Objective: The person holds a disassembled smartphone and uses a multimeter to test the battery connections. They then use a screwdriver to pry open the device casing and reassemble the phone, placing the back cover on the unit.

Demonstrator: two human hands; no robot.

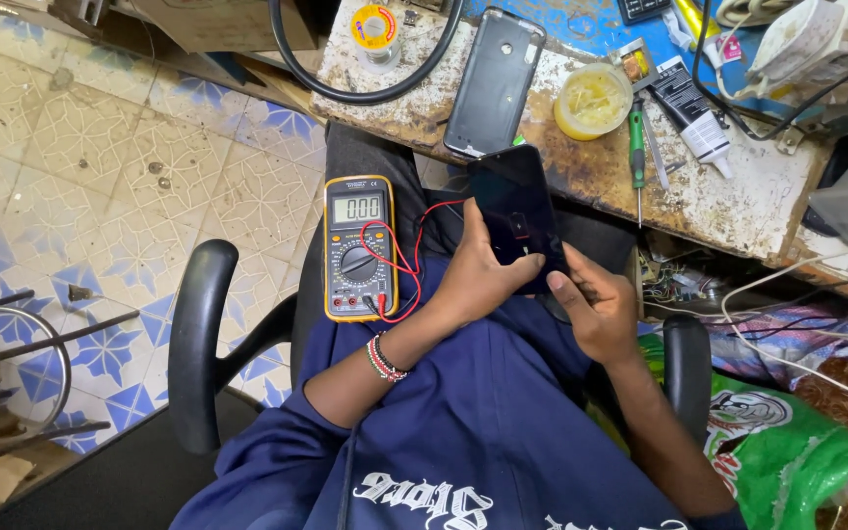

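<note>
We note: phone (514, 211) glass glossy, dark; multimeter (358, 247) casing yellow rubbery plastic, matt; tabletop (728, 201) rough, stained, paint worn.

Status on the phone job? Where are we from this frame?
Done: back cover is off, lying on the workbench. In hand: left hand and right hand hold the dark phone over the lap; multimeter rests on the thigh, switched on, leads lying loose. Left: cover not refitted; screwdriver idle on the bench.
</note>
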